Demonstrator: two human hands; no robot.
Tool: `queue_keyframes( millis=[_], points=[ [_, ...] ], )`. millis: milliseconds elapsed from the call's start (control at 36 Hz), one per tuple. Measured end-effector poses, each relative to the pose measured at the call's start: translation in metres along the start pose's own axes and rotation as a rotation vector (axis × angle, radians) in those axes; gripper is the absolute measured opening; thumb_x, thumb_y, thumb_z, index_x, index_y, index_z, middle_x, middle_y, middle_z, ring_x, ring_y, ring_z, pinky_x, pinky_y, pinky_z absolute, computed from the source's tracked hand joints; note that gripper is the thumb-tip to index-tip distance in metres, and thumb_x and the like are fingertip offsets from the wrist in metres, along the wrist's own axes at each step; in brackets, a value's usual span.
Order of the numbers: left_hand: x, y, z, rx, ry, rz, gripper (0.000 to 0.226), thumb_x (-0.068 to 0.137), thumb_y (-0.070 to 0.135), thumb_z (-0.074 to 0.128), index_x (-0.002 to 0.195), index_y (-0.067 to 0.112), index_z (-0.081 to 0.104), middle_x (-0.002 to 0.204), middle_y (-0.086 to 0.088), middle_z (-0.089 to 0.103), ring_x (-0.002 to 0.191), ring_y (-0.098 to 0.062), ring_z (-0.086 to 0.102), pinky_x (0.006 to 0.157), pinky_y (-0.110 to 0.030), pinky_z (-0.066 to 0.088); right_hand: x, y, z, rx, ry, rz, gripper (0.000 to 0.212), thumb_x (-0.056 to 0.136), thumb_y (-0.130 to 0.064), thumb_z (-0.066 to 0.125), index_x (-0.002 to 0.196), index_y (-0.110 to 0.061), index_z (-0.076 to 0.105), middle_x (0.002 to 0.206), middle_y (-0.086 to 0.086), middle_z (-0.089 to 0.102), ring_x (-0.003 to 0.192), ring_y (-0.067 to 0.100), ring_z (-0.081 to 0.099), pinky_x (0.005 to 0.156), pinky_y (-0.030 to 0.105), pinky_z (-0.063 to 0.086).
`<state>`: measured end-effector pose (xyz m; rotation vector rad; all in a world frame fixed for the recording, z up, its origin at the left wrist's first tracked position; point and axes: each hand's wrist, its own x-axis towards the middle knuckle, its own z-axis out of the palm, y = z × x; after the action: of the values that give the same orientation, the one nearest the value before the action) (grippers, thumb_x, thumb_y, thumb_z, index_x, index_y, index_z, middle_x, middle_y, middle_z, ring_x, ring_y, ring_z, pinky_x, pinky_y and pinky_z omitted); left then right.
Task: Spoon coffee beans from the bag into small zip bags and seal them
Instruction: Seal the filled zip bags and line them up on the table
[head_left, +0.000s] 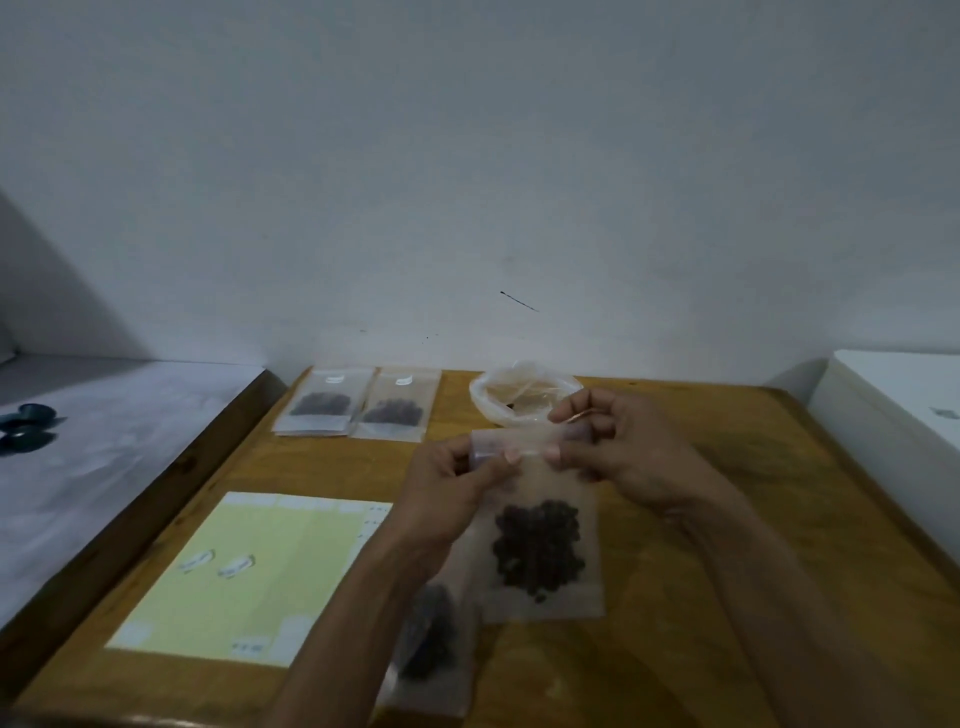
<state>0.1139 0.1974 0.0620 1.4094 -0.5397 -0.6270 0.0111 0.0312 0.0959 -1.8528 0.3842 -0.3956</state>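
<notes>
Taking the wooden table (675, 649) as the landmark and starting at its near edge, a small frosted zip bag with a dark clump of coffee beans (434, 642) lies flat, partly under the left forearm. Just beyond it, above the table's middle, hangs the small translucent zip bag being worked on (540, 545), its load of dark beans sunk to the bottom and its top strip held up between both hands. The left hand (457, 483) pinches the left part of the zip strip between thumb and fingers; the right hand (618, 452) pinches the right part the same way, and a thin coppery object, perhaps the spoon, pokes out of that fist, though the blur leaves this unsure. The bag looks light, with thin, limp, slick film, so the beans will swing and tug it; I would hold it only at the stiffer zip band and run the pinch sideways along it, as a grip lower down would crumple the film and shift the beans. To the left on the table lies a pale yellow-green paper sheet with white labels (249, 571). Toward the far edge sits the clear crumpled plastic supply bag (519, 395), mouth open, and left of it two filled frosted zip bags side by side (358, 405).
</notes>
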Motion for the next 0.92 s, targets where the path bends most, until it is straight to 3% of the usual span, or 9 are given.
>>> queue_keyframes(
  millis=[139, 250, 361, 472, 556, 639, 722, 778, 917],
  points=[
    [-0.010, 0.016, -0.020, -0.109, 0.141, 0.100, 0.033, 0.075, 0.026, 0.074, 0.098, 0.004, 0.074, 0.094, -0.018, 0.074, 0.096, -0.039, 0.069, 0.092, -0.059, 0.054, 0.005, -0.033, 0.024, 0.122, -0.022, -0.107, 0.031, 0.077, -0.007, 0.081, 0.103, -0.015, 0.067, 0.087, 0.006, 0.078, 0.083, 0.021, 0.075, 0.070, 0.036, 0.062],
    [-0.023, 0.027, -0.049, -0.229, 0.177, 0.138, 0.029, 0.079, 0.021, 0.074, 0.099, -0.001, 0.074, 0.102, -0.024, 0.072, 0.093, -0.036, 0.069, 0.087, -0.049, 0.056, 0.012, -0.052, 0.060, 0.255, -0.056, -0.152, 0.036, 0.076, -0.008, 0.079, 0.110, -0.010, 0.066, 0.087, 0.013, 0.078, 0.084, 0.027, 0.076, 0.074, 0.045, 0.062],
    [-0.041, 0.030, -0.083, -0.212, 0.225, 0.149, 0.022, 0.088, 0.020, 0.067, 0.100, 0.004, 0.077, 0.108, -0.025, 0.072, 0.102, -0.039, 0.069, 0.095, -0.050, 0.053, 0.026, -0.060, 0.105, 0.325, -0.133, -0.150, 0.032, 0.076, -0.004, 0.080, 0.106, -0.008, 0.067, 0.083, 0.011, 0.078, 0.077, 0.025, 0.075, 0.072, 0.041, 0.061],
    [-0.062, 0.028, -0.119, -0.195, 0.424, 0.151, 0.020, 0.084, 0.024, 0.068, 0.090, 0.008, 0.078, 0.099, -0.017, 0.075, 0.092, -0.028, 0.072, 0.085, -0.048, 0.055, 0.042, -0.055, 0.160, 0.297, -0.173, -0.136, 0.022, 0.080, -0.011, 0.081, 0.097, -0.009, 0.069, 0.086, 0.012, 0.077, 0.077, 0.021, 0.073, 0.068, 0.034, 0.059],
    [-0.076, 0.023, -0.154, -0.216, 0.623, 0.133, 0.020, 0.081, 0.027, 0.071, 0.084, 0.009, 0.077, 0.092, -0.012, 0.075, 0.086, -0.022, 0.070, 0.077, -0.042, 0.053, 0.050, -0.048, 0.196, 0.211, -0.188, -0.114, 0.007, 0.089, -0.021, 0.074, 0.087, -0.015, 0.070, 0.087, 0.012, 0.073, 0.075, 0.016, 0.068, 0.062, 0.024, 0.055],
    [-0.086, 0.014, -0.191, -0.236, 0.822, 0.120, 0.014, 0.087, 0.022, 0.072, 0.081, 0.012, 0.079, 0.092, -0.010, 0.077, 0.092, -0.024, 0.072, 0.084, -0.041, 0.053, 0.056, -0.032, 0.227, -0.061, -0.246, -0.119, 0.019, 0.092, -0.029, 0.069, 0.081, -0.014, 0.071, 0.084, 0.008, 0.073, 0.079, 0.023, 0.070, 0.071, 0.040, 0.059],
    [-0.096, 0.008, -0.220, -0.252, 0.957, 0.082, 0.015, 0.089, 0.022, 0.071, 0.099, 0.013, 0.078, 0.102, -0.007, 0.077, 0.105, -0.026, 0.070, 0.095, -0.042, 0.053, 0.058, -0.014, 0.252, -0.354, -0.374, -0.110, 0.026, 0.091, -0.028, 0.068, 0.082, -0.004, 0.072, 0.081, 0.009, 0.074, 0.076, 0.020, 0.070, 0.070, 0.042, 0.058],
    [-0.100, 0.005, -0.232, -0.261, 0.990, 0.068, 0.017, 0.090, 0.022, 0.071, 0.102, 0.013, 0.078, 0.105, -0.006, 0.077, 0.107, -0.026, 0.070, 0.096, -0.042, 0.053, 0.058, -0.005, 0.266, -0.505, -0.437, -0.089, 0.030, 0.089, -0.028, 0.068, 0.072, -0.003, 0.070, 0.073, 0.009, 0.073, 0.070, 0.023, 0.070, 0.065, 0.044, 0.058],
    [-0.102, 0.002, -0.247, -0.288, 1.006, 0.047, 0.017, 0.091, 0.021, 0.069, 0.104, 0.013, 0.077, 0.104, -0.006, 0.077, 0.101, -0.025, 0.072, 0.069, -0.028, 0.055, 0.061, 0.001, 0.287, -0.669, -0.381, -0.027, 0.046, 0.083, -0.040, 0.073, 0.048, -0.016, 0.056, 0.048, -0.003, 0.053, 0.051, 0.022, 0.058, 0.054, 0.033, 0.047]
  ],
)
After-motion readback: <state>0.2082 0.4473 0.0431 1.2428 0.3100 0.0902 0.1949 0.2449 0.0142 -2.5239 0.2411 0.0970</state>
